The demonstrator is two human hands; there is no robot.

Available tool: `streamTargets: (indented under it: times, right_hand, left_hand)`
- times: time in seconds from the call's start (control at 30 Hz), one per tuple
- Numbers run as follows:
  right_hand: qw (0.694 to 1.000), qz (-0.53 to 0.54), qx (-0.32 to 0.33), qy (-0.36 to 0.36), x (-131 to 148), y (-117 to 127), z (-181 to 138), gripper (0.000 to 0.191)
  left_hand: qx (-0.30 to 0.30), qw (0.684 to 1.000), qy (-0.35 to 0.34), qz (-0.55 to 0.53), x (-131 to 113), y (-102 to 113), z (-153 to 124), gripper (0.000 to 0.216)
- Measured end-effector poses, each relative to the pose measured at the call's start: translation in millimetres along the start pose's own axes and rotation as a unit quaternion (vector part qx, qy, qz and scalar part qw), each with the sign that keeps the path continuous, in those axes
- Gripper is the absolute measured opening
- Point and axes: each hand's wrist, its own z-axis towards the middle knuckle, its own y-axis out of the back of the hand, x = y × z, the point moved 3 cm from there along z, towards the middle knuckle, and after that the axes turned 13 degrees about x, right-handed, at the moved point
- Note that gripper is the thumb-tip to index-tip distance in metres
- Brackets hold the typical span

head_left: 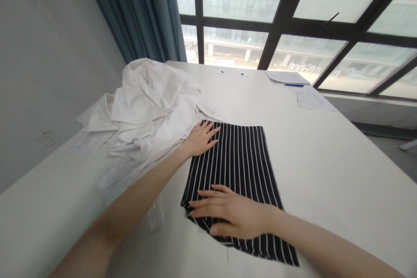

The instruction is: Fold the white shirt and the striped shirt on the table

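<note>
A black cloth with white stripes (243,160) lies folded flat on the white table, its layers showing along the left and near edges. My left hand (201,139) rests on its far left corner, fingers spread. Across the near part of the cloth lies my right hand (233,213), palm down with the fingers stretched out to the left. Neither hand grips the fabric. Part of the near end is hidden under my right hand and forearm.
A heap of crumpled white cloth (146,100) sits left of the striped cloth, close to my left forearm. Papers (286,77) and a blue pen (294,85) lie at the far right of the table (325,169). Two small white objects (243,75) are near the window-side edge.
</note>
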Motion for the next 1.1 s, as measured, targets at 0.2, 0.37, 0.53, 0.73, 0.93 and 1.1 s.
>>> streamTargets:
  times: [0.2,0.37,0.53,0.73,0.93,1.1]
  right_hand:
    - [0.932,-0.095,-0.29,-0.195,-62,66,-58,0.036]
    - [0.886,-0.162,-0.324,-0.29,-134,81,-87,0.042]
    - [0.875,-0.219,-0.235,-0.362,-162,70,-77,0.047]
    - [0.864,-0.237,-0.208,-0.392,-175,73,-74,0.051]
    - [0.834,-0.169,-0.311,-0.425,-200,89,-89,0.048]
    - [0.83,-0.174,-0.393,-0.354,-173,93,-100,0.042]
  left_hand:
    - [-0.041,0.998,0.026,0.043,-28,14,-19,0.047]
    - [-0.006,0.988,-0.153,-0.028,-97,19,-54,0.047]
    - [0.026,0.97,-0.228,-0.075,-132,10,-80,0.049]
    - [0.048,0.967,-0.229,-0.099,-129,7,-82,0.049]
    - [0.04,0.967,-0.226,-0.107,-130,7,-85,0.048]
    - [0.003,0.976,-0.19,-0.11,-107,16,-65,0.036]
